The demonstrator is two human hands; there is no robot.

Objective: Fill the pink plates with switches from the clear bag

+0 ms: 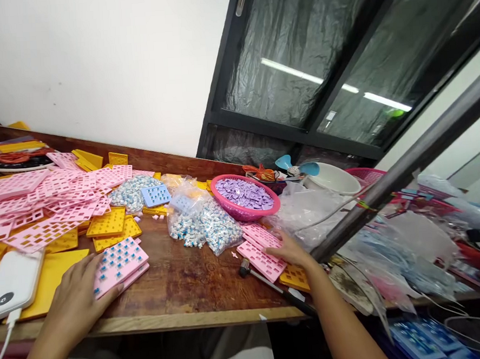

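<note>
My left hand (78,284) is closed around the edge of a small stack of pink boards (121,262), the upper one dotted with blue pieces. The thumb lies along the near side of the stack, which rests on the table. To the right, my right hand (287,249) grips the right side of pink boards with square holes (263,259); some fingertips are hidden behind them. A black-handled hammer (271,283) lies just in front of these boards. Under my right wrist shows a yellow board (293,277).
Pink boards (66,195) and yellow trays (106,223) pile up at the left, near a white power bank (14,282). Bags of small blue-and-white pieces (218,224) and a pink basket of purple pieces (246,214) stand behind. A metal pole (406,169) slants across the right.
</note>
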